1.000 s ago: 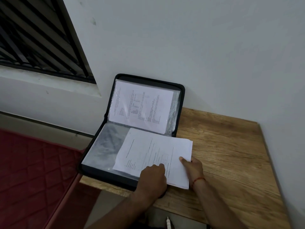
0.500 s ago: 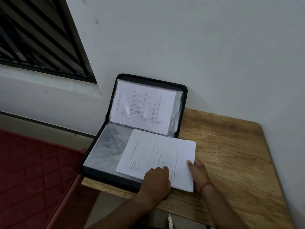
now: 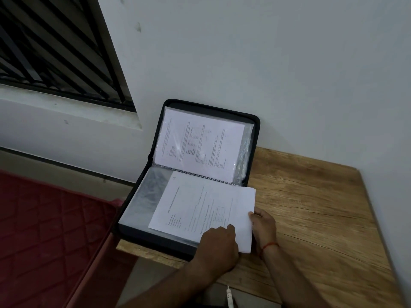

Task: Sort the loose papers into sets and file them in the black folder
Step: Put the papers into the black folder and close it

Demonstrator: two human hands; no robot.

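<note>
The black folder (image 3: pixel 131 203) lies open at the left end of the wooden table (image 3: pixel 315 210), its upper half leaning against the wall. A printed sheet (image 3: pixel 200 145) sits inside the upper plastic sleeve. A set of white papers (image 3: pixel 200 210) lies over the lower sleeve (image 3: pixel 149 192) and juts past the folder's right edge. My left hand (image 3: pixel 219 245) presses on the near edge of the papers, fingers curled. My right hand (image 3: pixel 264 227) grips their right edge, thumb on top.
A white wall stands right behind and to the right of the table. A red quilted mattress (image 3: pixel 49 236) lies left of the table, lower down. A barred window (image 3: pixel 51 47) is at upper left. A white cable tip (image 3: pixel 230 296) shows near the bottom edge.
The papers have slid slightly right over the lower sleeve, and my right hand has shifted along their right edge. My left hand stays on their near edge.
</note>
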